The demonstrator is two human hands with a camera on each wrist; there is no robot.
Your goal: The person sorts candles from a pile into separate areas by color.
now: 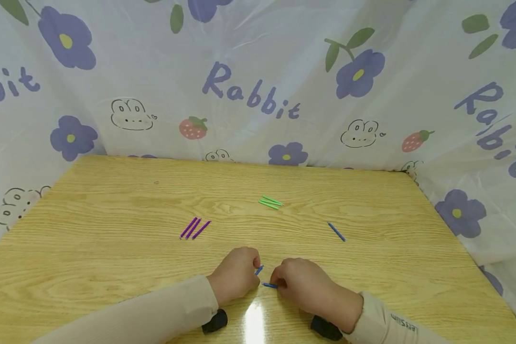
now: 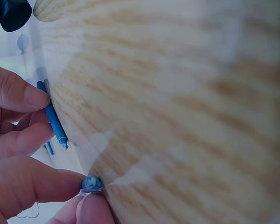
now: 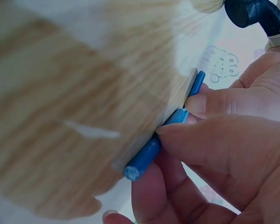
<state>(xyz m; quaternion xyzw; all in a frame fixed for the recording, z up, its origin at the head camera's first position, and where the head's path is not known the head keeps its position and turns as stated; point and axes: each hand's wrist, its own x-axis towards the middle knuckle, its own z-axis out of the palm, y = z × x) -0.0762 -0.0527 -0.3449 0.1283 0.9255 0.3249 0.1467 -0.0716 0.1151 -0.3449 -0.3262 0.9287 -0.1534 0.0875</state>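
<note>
My left hand (image 1: 236, 274) pinches a thin blue stick (image 1: 259, 270) between thumb and fingers, low over the wooden table. To its right, my right hand (image 1: 305, 285) pinches a second blue stick (image 1: 269, 285) near the tabletop. From the left wrist, the left hand's stick (image 2: 92, 183) appears end-on, with a pale, rough tip. The right wrist view shows the other stick (image 3: 142, 161) partly covered by the right thumb. The two sticks lie close together, at an angle. A third blue stick (image 1: 337, 231) rests on the table, beyond the right hand.
Three purple sticks (image 1: 195, 228) lie side by side on the left of the wooden table (image 1: 112, 200). Several green sticks (image 1: 270, 202) lie grouped farther back. A patterned white curtain (image 1: 249, 129) hangs along the table's far edge and sides.
</note>
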